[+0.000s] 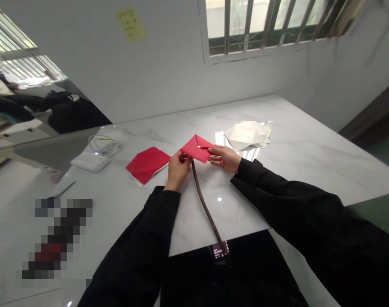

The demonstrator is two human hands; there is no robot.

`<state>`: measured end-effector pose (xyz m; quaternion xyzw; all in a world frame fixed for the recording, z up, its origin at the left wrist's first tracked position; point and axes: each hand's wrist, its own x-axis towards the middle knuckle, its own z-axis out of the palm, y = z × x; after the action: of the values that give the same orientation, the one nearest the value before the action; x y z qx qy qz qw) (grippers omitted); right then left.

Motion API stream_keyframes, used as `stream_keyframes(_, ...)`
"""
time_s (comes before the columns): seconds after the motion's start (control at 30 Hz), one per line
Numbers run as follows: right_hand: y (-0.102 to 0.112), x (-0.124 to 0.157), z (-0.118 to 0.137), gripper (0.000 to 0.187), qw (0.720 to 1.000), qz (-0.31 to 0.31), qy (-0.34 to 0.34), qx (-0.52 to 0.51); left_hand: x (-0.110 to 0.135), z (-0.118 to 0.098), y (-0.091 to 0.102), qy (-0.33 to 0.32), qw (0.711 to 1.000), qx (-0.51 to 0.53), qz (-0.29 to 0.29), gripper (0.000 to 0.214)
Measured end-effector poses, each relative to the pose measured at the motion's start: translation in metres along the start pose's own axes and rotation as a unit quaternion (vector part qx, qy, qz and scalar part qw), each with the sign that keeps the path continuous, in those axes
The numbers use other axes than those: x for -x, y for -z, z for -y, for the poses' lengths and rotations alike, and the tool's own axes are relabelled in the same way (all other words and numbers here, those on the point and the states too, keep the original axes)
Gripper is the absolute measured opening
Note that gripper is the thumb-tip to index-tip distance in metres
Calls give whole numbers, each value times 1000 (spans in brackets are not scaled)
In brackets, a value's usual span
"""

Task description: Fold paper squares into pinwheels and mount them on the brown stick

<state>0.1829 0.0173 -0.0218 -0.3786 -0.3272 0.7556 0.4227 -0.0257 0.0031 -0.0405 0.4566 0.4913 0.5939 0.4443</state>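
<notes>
A folded red envelope [194, 147] with a small pale dot at its centre is held up over the marble-patterned table. My left hand [178, 168] pinches its left lower edge between thumb and fingers. At its right edge, my right hand [224, 157] grips it with the thumb on top and fingers beneath. A stack of unfolded red paper sheets [147, 165] lies just left of my left hand. Beyond my right hand rests a pile of cream paper sheets [246, 134], partly on clear plastic. A brown cord [203, 202] runs from below the envelope toward me.
A white box [90, 161] and a coiled white cable [103, 144] sit at the left on the table [297, 162]. Nearer are scissors-like handles and a dark pixelated object [58, 238]. A small lit screen [220, 250] shows at the table's front edge. Someone sits at far left.
</notes>
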Motion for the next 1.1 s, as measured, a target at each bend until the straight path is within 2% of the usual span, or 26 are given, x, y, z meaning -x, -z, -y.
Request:
stream_keyframes(0.17,-4,3,-1,7,998,-6,33,44,-10,9,1,-35,999,-17,-23,24)
stream_keyframes(0.27,-4,3,0,7,996,-23,51,65,-9,6,0,-48,998,-11,-42,12)
stream_keyframes(0.4,2,-1,1,15,990,-55,90,94,-3,-8,-1,17,994,86,-57,20)
stream_keyframes(0.53,9,-7,0,26,982,-58,129,129,8,-25,-4,65,987,150,0,35)
stream_keyframes(0.67,11,-8,-2,35,977,-13,153,149,19,-30,-10,84,982,130,112,44)
stream_keyframes(0.73,10,-8,-3,38,975,11,161,155,23,-29,-12,85,979,120,140,45)
stream_keyframes(0.93,7,-5,-2,37,959,26,186,213,23,-25,-16,63,986,102,113,43)
stream_keyframes(1.1,10,-6,-3,31,927,37,247,280,21,-22,-14,48,993,82,72,44)
